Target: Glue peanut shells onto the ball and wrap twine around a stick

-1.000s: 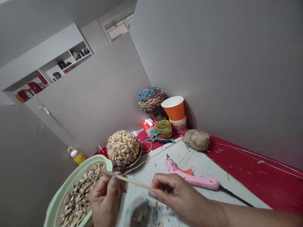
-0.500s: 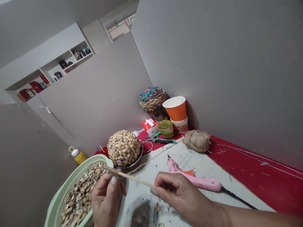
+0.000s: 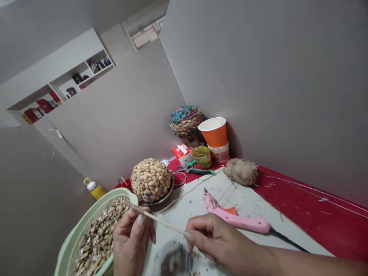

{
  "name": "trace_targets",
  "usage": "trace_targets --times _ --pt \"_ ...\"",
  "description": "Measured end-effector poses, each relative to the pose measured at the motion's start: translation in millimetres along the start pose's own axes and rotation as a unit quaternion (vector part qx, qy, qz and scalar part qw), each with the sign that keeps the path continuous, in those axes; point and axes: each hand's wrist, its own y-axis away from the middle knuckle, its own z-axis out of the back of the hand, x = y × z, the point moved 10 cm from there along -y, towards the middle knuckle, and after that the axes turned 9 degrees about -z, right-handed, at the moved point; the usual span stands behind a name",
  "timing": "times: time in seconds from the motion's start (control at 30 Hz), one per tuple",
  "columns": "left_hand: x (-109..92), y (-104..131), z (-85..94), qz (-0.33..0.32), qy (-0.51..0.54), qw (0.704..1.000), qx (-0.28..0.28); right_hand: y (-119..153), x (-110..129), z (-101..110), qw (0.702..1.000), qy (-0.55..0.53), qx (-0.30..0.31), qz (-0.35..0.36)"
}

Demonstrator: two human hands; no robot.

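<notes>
A thin wooden stick (image 3: 165, 223) slants between my hands, its far left end wrapped in twine. My left hand (image 3: 132, 239) pinches the wrapped part between thumb and fingers, beside the rim of a green basket (image 3: 66, 245) of shells. The stick's bare right end is pinched by my right hand (image 3: 214, 237). From near my left hand, a strand of twine (image 3: 184, 194) runs back over the pale board to the twine ball (image 3: 241, 171). A pink glue gun (image 3: 244, 222) lies just beyond my right hand. Behind the basket sits a shell-covered dome (image 3: 151, 180) in a metal bowl.
At the back stand a colourful braided ball (image 3: 186, 120), an orange cup (image 3: 214, 132) on stacked paper cups, and a yellow-green cup (image 3: 202, 157). Green-handled pliers (image 3: 199, 171) lie on the red cloth (image 3: 304, 207). A yellow bottle (image 3: 97, 189) stands left.
The twine ball has shifted slightly right. My left hand has moved a little right, and the stick's right end sits slightly lower and further left in my right hand.
</notes>
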Motion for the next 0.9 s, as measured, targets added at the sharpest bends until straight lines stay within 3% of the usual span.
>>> trace_targets --times 0.2,0.47,0.9 --pt "3 1 3.5 0.001 -0.011 1.0 -0.008 -1 -4 -10 0.999 0.017 0.041 -0.011" --pt "7 -2 6.6 -0.012 -0.03 0.999 0.0 -4 6 16 0.993 0.012 -0.086 0.078" --pt "-1 0 8.1 -0.034 -0.02 0.999 -0.014 0 6 12 0.996 0.02 -0.06 0.061"
